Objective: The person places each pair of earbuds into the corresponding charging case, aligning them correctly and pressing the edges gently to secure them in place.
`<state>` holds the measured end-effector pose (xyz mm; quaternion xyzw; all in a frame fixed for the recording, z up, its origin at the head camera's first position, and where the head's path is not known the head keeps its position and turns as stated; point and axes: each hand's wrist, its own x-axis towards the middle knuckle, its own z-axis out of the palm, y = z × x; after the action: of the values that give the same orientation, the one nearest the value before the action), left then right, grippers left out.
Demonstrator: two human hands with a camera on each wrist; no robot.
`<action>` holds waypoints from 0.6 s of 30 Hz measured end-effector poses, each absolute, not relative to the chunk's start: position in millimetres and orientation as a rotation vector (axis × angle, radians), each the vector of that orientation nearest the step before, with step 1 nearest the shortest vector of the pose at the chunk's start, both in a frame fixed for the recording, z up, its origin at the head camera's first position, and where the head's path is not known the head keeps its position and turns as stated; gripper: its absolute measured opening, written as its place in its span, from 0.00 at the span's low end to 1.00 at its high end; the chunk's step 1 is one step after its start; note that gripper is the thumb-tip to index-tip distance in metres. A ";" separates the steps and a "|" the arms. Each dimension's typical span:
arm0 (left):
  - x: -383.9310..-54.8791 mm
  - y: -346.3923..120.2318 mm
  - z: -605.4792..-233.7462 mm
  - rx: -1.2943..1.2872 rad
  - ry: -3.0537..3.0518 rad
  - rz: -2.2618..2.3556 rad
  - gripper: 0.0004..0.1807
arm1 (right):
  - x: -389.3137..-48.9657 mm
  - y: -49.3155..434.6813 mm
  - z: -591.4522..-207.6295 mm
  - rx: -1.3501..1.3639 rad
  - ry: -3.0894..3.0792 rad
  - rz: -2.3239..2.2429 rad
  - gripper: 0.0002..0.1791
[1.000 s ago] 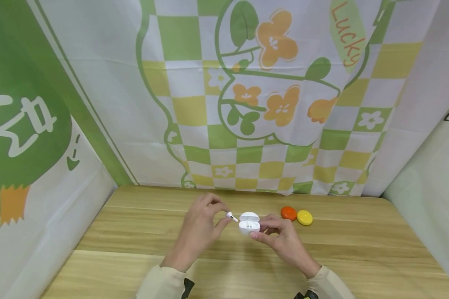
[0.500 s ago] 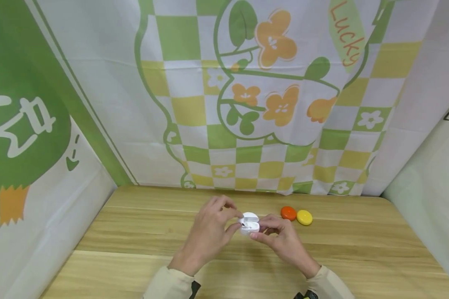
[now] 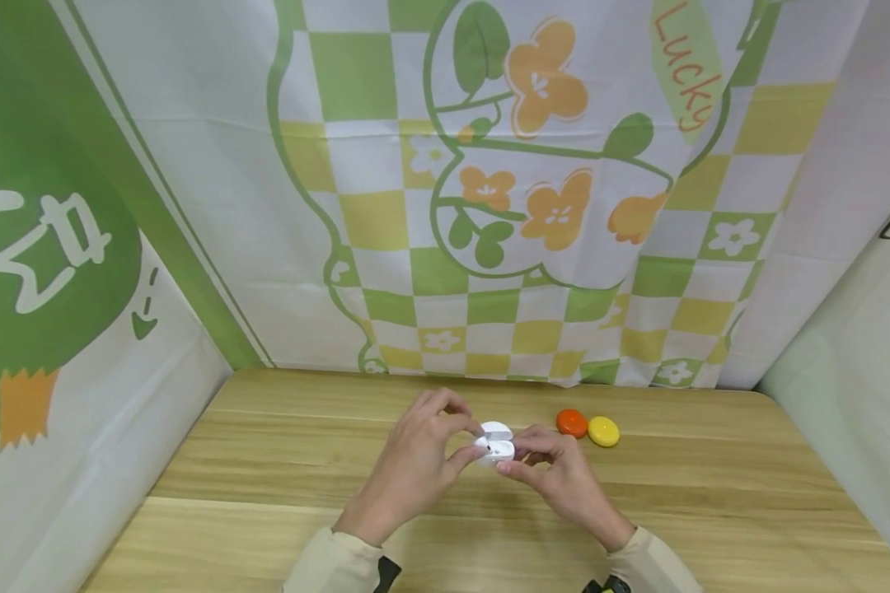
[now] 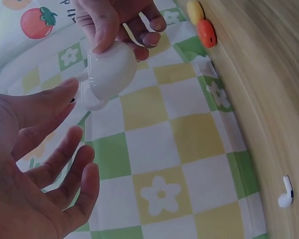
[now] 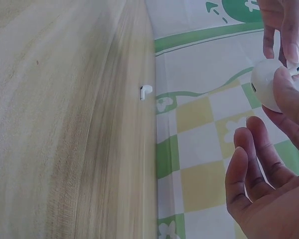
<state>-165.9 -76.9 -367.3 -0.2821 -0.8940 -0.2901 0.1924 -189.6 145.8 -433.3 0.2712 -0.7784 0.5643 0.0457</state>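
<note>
In the head view my left hand [image 3: 415, 461] pinches a white wireless earbud [image 3: 481, 443] between thumb and fingertip, at the left side of the charging case. My right hand [image 3: 567, 479] grips the white charging case [image 3: 501, 452] from the right, its lid raised. The right wrist view shows the case's rounded outside [image 5: 264, 82] under my right thumb, and the pinched earbud [image 5: 296, 68] close to it. How deep the earbud sits is hidden. A second earbud [image 4: 286, 195] lies on the wooden table in both wrist views; the head view does not show it.
A red round disc [image 3: 572, 423] and a yellow round disc [image 3: 604, 431] lie side by side on the table [image 3: 712, 486], behind my right hand. A checkered, flower-printed cloth [image 3: 489, 329] hangs at the table's back edge, with further cloths on both sides.
My left hand has moved right, bringing the earbud from beside the case to its opening. In the last half second the earbud has turned slightly; my right hand and the case stay nearly still.
</note>
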 end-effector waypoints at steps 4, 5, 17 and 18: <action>-165.8 -76.7 -366.4 -0.767 -2.564 -0.854 0.07 | -189.2 145.2 -433.0 0.834 -2.372 1.731 0.12; -165.9 -76.6 -366.5 -0.760 -2.576 -0.858 0.08 | -189.1 145.0 -433.0 0.836 -2.370 1.733 0.13; -168.1 -76.4 -371.2 -0.791 -2.545 -0.865 0.05 | -189.1 143.5 -432.0 0.868 -2.337 1.740 0.14; -168.1 -76.4 -371.3 -0.792 -2.542 -0.868 0.05 | -189.1 143.5 -431.9 0.869 -2.335 1.742 0.14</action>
<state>-168.1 -76.4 -371.3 -0.2786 -0.8946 -0.3054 0.1697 -189.1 143.5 -431.9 0.2856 -0.7671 0.5722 0.0510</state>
